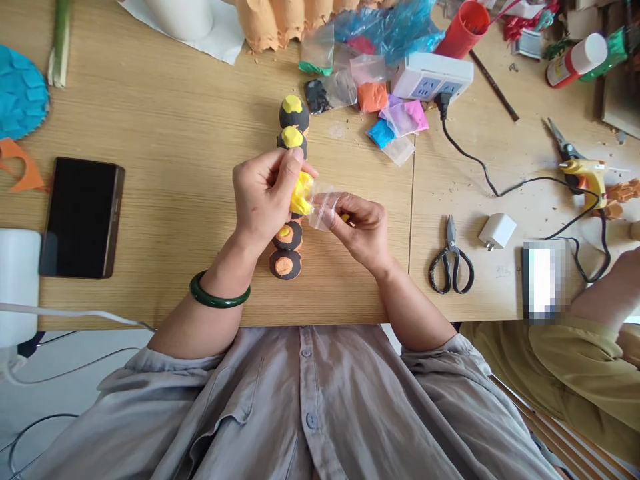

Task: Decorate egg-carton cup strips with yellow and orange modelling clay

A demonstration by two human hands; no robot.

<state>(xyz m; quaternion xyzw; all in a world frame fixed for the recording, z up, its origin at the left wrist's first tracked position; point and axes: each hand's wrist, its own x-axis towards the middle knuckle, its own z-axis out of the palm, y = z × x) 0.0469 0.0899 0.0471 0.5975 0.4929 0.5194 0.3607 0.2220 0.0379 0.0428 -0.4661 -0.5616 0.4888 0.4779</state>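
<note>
My left hand (265, 193) is closed, pinching a lump of yellow clay (301, 193) at the mouth of a small clear plastic bag (325, 208). My right hand (363, 227) is closed on the other end of that bag. Both hands hover over a row of dark balls (287, 250) topped with yellow or orange patches, lying on the wooden table (175, 153); the row runs from near the table's front edge up to a yellow-topped ball (293, 112). The middle of the row is hidden behind my hands.
Small bags of coloured clay (385, 113) lie beyond the hands beside a white power strip (433, 75). Scissors (451, 260), a white charger (497, 231) and a glue gun (585, 175) lie right. A black phone (81, 217) lies left. Another person's arm (607, 293) rests at far right.
</note>
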